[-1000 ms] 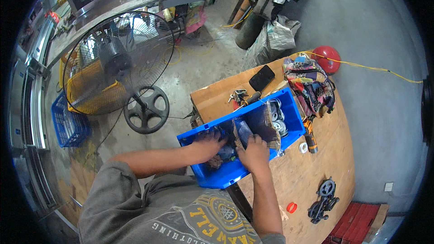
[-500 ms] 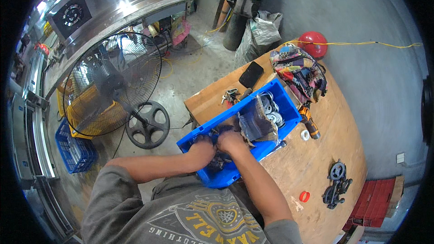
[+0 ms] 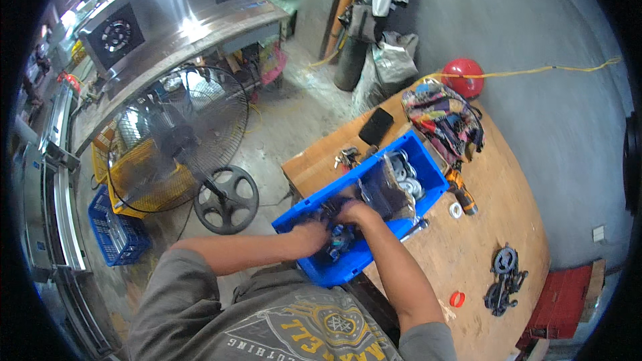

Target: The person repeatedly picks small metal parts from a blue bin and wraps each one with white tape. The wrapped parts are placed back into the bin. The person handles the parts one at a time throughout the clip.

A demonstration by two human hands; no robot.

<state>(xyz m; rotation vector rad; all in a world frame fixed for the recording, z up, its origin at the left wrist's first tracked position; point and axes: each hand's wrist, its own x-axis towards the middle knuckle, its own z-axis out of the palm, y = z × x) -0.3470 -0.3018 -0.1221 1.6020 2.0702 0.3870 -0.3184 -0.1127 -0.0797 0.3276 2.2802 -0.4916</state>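
Both of my hands reach down into a long blue plastic bin (image 3: 323, 277) at the near edge of the wooden table. My left hand (image 3: 311, 238) is among small dark parts (image 3: 340, 242) in the bin's near left section. Close beside it, my right hand (image 3: 353, 212) dips in next to an upright dark divider piece (image 3: 382, 194). The fingers of both hands are blurred and hidden by the bin and the parts, so what they grip does not show. Silver round metal pieces (image 3: 409, 184) lie past the divider at the far right end.
On the wooden table (image 3: 508, 194) are a black phone (image 3: 376, 126), keys (image 3: 346, 157), a patterned cloth bag (image 3: 445, 120), an orange-black power drill (image 3: 461, 192), a white ring (image 3: 455, 210), a red ring (image 3: 457, 299) and a black mechanical assembly (image 3: 503, 281). A standing fan (image 3: 177, 140) is at the left.
The head view has shifted, so the scene sits slightly lower and to the right. Both hands remain inside the bin, and more of the dark parts shows between and below them.
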